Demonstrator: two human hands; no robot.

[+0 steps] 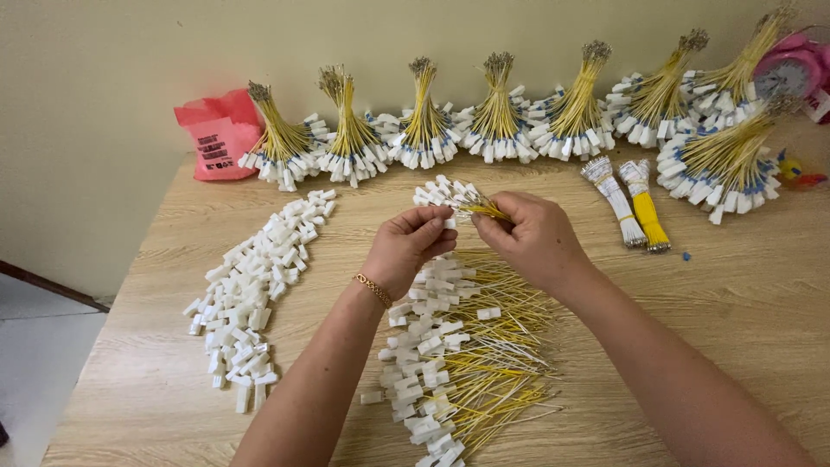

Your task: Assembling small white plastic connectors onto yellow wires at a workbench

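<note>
My left hand (405,248) and my right hand (532,238) meet over the middle of a wooden table (743,285). Together they pinch a small bunch of yellow and white wires with white plastic connectors (450,196) fanned out above the fingers. Right under the hands lies a loose heap of the same connector-tipped wires (462,350). A gold bracelet (373,290) sits on my left wrist.
A curved pile of loose white connectors (251,290) lies at the left. Several tied wire bundles (497,117) stand along the wall. Two small bundles of white and yellow ties (635,203) lie at the right, a red bag (216,134) back left, a pink clock (791,69) back right.
</note>
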